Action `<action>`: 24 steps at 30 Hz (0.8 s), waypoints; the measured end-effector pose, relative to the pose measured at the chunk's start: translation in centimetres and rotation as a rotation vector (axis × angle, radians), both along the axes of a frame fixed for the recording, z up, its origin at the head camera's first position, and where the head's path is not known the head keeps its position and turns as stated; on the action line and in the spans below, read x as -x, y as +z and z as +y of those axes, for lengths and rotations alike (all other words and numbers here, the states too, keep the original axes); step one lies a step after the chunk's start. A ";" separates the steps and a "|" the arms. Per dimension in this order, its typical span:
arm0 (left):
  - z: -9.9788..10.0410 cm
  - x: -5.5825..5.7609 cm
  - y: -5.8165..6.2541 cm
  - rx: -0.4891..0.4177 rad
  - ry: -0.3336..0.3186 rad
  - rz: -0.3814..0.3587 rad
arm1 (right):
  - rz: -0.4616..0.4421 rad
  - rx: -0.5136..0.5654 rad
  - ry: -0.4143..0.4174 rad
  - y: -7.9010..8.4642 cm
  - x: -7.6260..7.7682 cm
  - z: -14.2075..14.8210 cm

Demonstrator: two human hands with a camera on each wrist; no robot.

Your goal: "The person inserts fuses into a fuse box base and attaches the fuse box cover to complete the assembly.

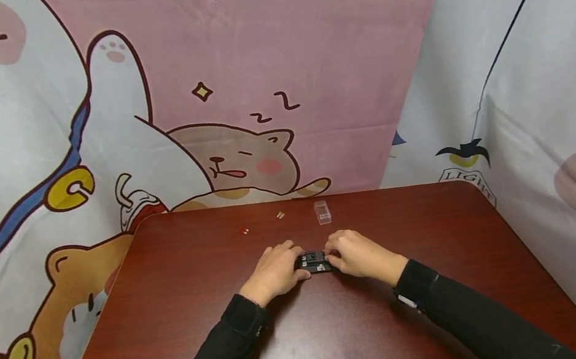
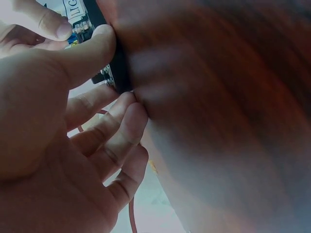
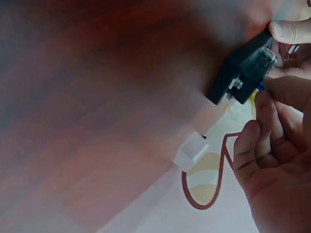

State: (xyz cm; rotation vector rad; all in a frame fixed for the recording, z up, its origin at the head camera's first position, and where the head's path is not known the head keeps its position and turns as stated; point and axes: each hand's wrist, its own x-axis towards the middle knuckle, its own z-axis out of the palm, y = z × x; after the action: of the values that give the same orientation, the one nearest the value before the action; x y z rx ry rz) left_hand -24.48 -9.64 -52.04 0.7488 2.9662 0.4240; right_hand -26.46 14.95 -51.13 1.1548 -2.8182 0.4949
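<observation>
A small black plastic block (image 1: 314, 260) with metal screw terminals lies at the middle of the table, between both hands. My left hand (image 1: 276, 269) grips its left end, thumb on the near side and fingers on the far side. In the left wrist view, the left thumb presses on the block (image 2: 122, 73) by its terminals. At the block's right end, my right hand (image 1: 361, 255) has thumb and index finger pinched together. A small blue piece (image 3: 261, 87) shows at these fingertips, with yellow beside it; most of it is hidden. The other right fingers are curled.
A clear plastic box (image 1: 323, 212) stands near the table's back edge. To its left lie small yellow pieces (image 1: 280, 215), and farther left small red pieces (image 1: 245, 231). A printed cloth (image 1: 339, 72) hangs behind the reddish-brown table (image 1: 175, 320).
</observation>
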 end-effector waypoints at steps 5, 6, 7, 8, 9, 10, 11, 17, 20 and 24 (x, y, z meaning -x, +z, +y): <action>0.0 -0.1 0.0 0.001 -0.003 -0.001 | -0.043 0.035 -0.034 -0.2 0.0 0.4; 0.0 0.0 0.0 0.001 -0.003 -0.003 | -0.053 0.036 -0.039 -0.1 0.0 0.5; 0.0 0.0 0.0 0.002 -0.003 -0.004 | -0.062 0.038 -0.042 0.0 0.0 0.6; 0.0 0.0 0.0 0.003 -0.002 -0.003 | -0.066 0.047 -0.044 0.1 0.1 0.7; 0.0 0.0 -0.1 0.003 0.000 -0.003 | -0.069 0.057 -0.047 0.2 0.1 0.9; 0.0 0.0 -0.1 0.004 0.000 -0.003 | -0.075 0.067 -0.053 0.4 0.2 1.0; 0.0 0.0 -0.1 0.004 0.002 -0.002 | -0.084 0.082 -0.061 0.5 0.3 1.2; -0.1 -0.1 0.1 0.000 0.004 -0.009 | -0.151 0.131 -0.090 0.8 0.9 2.3; 0.0 -0.1 0.0 0.001 0.006 -0.013 | -0.211 0.097 -0.087 0.5 1.0 2.8; 0.0 0.0 -0.1 0.004 0.008 -0.011 | -0.254 0.045 -0.077 -0.3 1.0 3.0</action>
State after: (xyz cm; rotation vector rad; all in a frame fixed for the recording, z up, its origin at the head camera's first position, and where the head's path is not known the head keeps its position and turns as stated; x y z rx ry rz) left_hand -24.45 -9.62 -52.14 0.7315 2.9598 0.4217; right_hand -27.43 18.00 -51.38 1.0372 -3.0307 0.7439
